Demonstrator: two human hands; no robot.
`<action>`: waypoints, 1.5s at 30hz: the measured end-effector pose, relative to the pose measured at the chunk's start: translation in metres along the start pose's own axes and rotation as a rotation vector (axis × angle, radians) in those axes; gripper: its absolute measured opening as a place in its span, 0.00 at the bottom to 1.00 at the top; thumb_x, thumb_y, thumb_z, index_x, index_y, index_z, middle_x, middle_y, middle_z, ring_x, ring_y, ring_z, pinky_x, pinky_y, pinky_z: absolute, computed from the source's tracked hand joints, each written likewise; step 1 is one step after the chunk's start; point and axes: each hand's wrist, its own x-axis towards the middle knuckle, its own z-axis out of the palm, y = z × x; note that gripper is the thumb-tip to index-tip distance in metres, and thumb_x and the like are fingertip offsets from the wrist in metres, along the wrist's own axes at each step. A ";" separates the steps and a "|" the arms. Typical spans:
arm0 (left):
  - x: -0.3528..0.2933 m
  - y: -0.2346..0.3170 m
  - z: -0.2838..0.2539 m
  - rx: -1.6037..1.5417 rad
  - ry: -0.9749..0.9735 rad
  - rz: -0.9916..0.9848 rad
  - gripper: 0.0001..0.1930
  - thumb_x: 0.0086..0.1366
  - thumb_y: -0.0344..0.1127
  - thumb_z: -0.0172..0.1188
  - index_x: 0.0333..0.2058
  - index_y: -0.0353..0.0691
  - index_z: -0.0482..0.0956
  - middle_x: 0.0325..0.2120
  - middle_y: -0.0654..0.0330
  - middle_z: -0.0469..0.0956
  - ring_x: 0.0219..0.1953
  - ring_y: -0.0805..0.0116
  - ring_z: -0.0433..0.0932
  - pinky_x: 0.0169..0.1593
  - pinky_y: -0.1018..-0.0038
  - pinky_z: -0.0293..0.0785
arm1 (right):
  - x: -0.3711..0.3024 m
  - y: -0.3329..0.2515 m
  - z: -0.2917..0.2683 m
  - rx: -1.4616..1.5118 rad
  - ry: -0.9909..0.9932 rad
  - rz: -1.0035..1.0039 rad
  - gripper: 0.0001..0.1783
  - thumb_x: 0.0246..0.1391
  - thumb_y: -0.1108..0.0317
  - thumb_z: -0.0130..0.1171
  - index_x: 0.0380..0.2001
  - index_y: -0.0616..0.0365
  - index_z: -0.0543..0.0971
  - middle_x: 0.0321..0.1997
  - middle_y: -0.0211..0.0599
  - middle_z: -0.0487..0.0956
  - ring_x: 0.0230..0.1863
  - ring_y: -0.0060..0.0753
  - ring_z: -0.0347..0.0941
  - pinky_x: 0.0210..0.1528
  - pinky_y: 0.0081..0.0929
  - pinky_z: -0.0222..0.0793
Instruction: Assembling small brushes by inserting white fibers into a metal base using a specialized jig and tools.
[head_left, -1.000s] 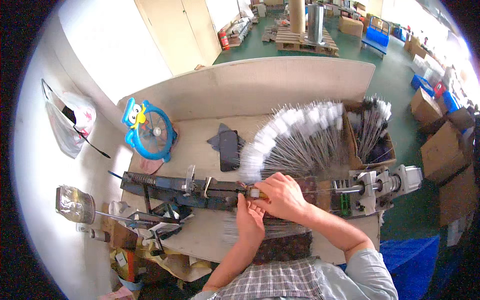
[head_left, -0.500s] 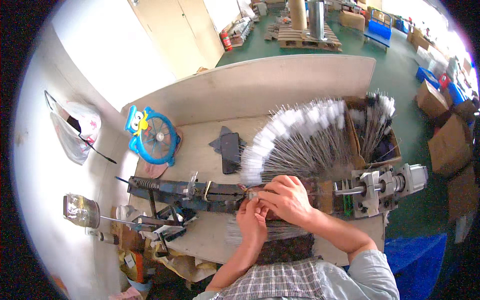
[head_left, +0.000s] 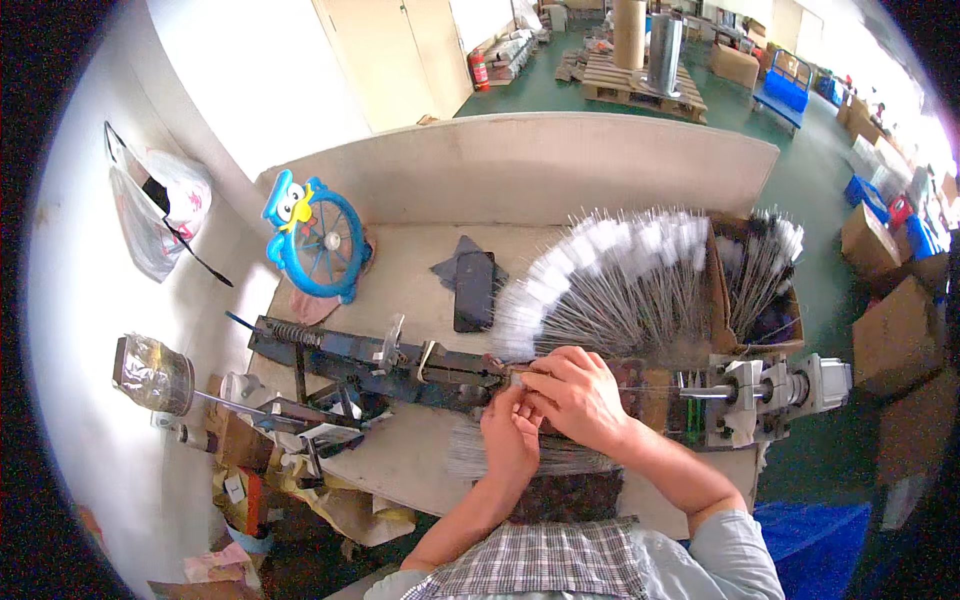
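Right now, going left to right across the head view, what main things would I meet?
Clear plastic bag, blue round bird-faced fan, black rectangular phone, bare left hand, bare right hand, brown cardboard box, grey block-shaped housing.

A finely checked dark-and-white cloth (head_left: pixel 530 560) covers the front of a pale grey-blue shirt (head_left: pixel 660 560); right of the cloth shows a short, loose right sleeve (head_left: pixel 735 555), left of it a pale left sleeve (head_left: pixel 393 585).

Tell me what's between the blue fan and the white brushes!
In the head view, a dark phone lies between the fan and the brushes, partly over a grey cloth on the table.
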 end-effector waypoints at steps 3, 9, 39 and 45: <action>-0.002 0.003 -0.003 -0.032 -0.072 -0.015 0.08 0.64 0.38 0.47 0.31 0.41 0.71 0.30 0.64 0.73 0.33 0.75 0.73 0.39 0.79 0.70 | 0.003 -0.006 0.002 0.028 0.036 0.013 0.15 0.36 0.64 0.63 0.33 0.52 0.80 0.37 0.28 0.77 0.42 0.33 0.71 0.43 0.32 0.65; -0.001 0.003 -0.005 -0.076 -0.046 0.002 0.09 0.64 0.39 0.46 0.32 0.41 0.71 0.31 0.64 0.74 0.34 0.73 0.74 0.41 0.75 0.70 | 0.004 -0.011 0.016 -0.103 0.092 0.061 0.19 0.34 0.63 0.64 0.35 0.53 0.79 0.37 0.28 0.77 0.41 0.32 0.71 0.41 0.31 0.65; -0.004 -0.001 0.004 -0.030 -0.032 0.077 0.03 0.59 0.25 0.52 0.33 0.38 0.71 0.33 0.61 0.74 0.34 0.74 0.73 0.41 0.77 0.71 | -0.010 -0.007 0.000 -0.058 0.112 0.069 0.12 0.37 0.65 0.63 0.30 0.49 0.81 0.36 0.24 0.77 0.38 0.28 0.72 0.40 0.29 0.65; -0.003 0.000 -0.001 0.004 -0.076 0.076 0.03 0.59 0.24 0.53 0.33 0.38 0.70 0.32 0.61 0.74 0.34 0.75 0.73 0.41 0.77 0.71 | -0.010 -0.006 0.000 -0.053 0.107 0.061 0.12 0.36 0.65 0.63 0.30 0.49 0.81 0.36 0.25 0.77 0.37 0.29 0.72 0.39 0.29 0.64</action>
